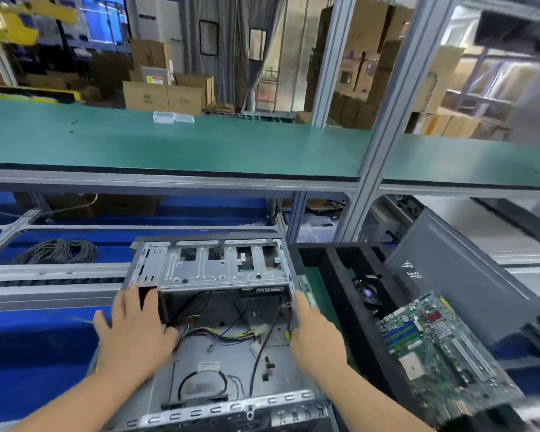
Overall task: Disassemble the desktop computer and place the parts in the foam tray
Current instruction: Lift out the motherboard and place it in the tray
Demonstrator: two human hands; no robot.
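Between both sets of fingers sits the gutted computer chassis; left hand lies flat on its left wall, right hand grips the right wall; stiff, sharp-edged steel, probably light; hold the side walls, avoid loose cables.

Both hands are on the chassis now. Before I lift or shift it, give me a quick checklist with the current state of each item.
1. Motherboard out of the case: ok, it lies on the foam tray.
2. Left hand on the chassis: ok, it rests on the left wall.
3. Right hand holding the right wall: ok, fingers wrap its edge.
4. Loose cables secured: not ok, they trail across the case floor.
5. Drive cage emptied: cannot tell.
6. Free space in the tray: cannot tell, the side panel lies across it.
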